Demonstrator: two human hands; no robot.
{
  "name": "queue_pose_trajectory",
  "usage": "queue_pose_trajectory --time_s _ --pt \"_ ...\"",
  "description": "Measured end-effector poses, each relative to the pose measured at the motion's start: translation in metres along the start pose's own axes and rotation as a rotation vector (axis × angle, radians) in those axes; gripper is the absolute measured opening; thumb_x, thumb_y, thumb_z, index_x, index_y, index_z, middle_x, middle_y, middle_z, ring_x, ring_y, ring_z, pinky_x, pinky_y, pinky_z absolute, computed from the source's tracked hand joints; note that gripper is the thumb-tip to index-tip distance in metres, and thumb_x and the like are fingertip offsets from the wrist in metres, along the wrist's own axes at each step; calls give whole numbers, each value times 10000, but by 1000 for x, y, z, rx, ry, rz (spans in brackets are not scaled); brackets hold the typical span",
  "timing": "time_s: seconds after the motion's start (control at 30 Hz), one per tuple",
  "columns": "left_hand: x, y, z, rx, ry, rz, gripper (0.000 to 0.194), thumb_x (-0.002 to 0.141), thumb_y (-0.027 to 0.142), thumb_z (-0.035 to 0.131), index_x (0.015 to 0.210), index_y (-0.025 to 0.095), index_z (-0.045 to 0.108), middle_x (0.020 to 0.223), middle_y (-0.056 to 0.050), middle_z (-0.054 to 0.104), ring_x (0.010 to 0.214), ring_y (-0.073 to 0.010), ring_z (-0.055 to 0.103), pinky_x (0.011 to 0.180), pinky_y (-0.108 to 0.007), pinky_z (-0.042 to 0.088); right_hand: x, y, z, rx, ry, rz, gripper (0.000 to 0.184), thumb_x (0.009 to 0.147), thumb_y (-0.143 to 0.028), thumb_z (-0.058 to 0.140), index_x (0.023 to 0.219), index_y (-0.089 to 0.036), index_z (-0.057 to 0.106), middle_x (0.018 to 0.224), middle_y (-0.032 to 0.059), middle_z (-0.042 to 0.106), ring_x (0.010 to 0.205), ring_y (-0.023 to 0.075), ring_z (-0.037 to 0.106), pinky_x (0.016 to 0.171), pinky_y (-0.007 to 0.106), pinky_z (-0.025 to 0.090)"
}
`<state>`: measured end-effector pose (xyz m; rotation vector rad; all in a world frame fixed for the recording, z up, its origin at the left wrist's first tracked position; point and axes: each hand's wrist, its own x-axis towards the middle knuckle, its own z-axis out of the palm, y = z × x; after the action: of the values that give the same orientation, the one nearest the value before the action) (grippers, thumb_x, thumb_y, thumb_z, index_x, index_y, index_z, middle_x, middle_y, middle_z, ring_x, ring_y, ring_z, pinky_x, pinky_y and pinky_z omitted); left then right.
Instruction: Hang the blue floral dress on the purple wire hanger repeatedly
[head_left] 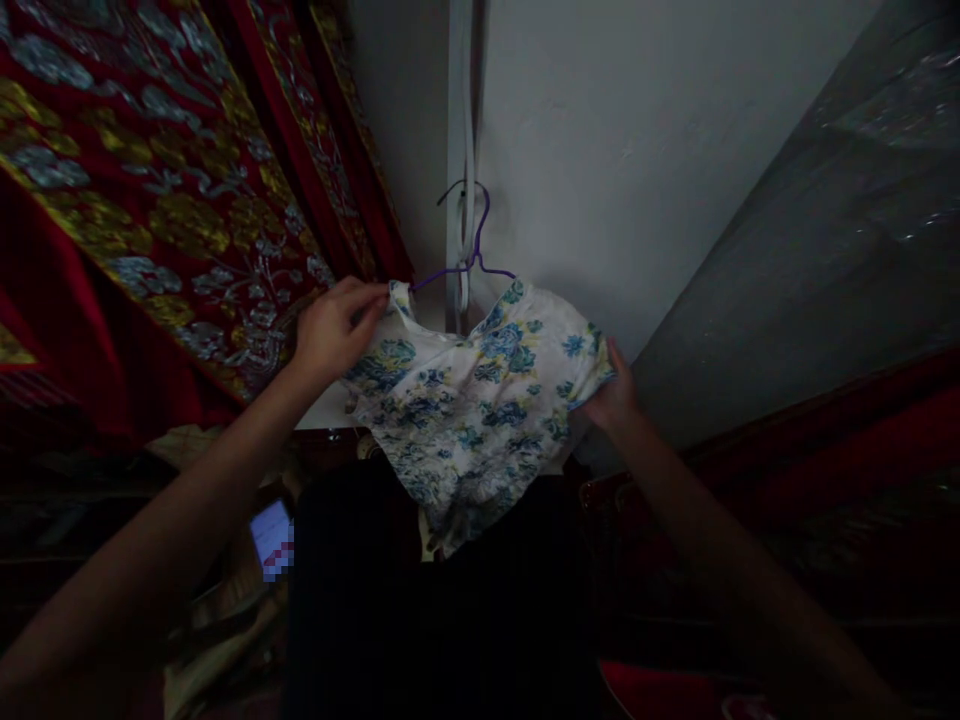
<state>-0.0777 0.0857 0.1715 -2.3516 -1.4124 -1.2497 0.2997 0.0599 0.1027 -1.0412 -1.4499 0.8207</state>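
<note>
A white blouse with blue and green flowers hangs from a purple hanger in the middle of the head view. Its neckline lies over the hanger's arms, and the lower part bunches toward my dark clothing. My left hand pinches the blouse at the left shoulder, near the end of the hanger. On the other side my right hand grips the edge of the sleeve, drawing it out sideways. The hanger's hook sits against a white cable running down the wall.
Red cloth with gold and silver embroidery hangs at the left. Behind the blouse stands a pale wall, with a grey plastic-like sheet to the right. A lit phone lies low on the left.
</note>
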Motion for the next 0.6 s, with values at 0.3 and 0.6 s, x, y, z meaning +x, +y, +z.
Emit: queue_pose_trajectory --time_s 0.3,0.6 --pt "33 38 0 132 -199 184 555 1027 539 350 1451 228 527 1338 -122 630 1225 -334 566 1062 -522 427 2 -42 -10 281 407 13 375 697 -564 767 810 -248 600 846 64 697 924 291 699 749 417 590" --pt "32 76 -13 -96 81 164 491 1032 543 392 1359 208 540 1388 -119 543 1367 -350 457 1133 -543 359 -30 -83 15 405 691 -114 216 821 -464 675 894 -273 605 1099 82 686 1151 305 636 855 428 580"
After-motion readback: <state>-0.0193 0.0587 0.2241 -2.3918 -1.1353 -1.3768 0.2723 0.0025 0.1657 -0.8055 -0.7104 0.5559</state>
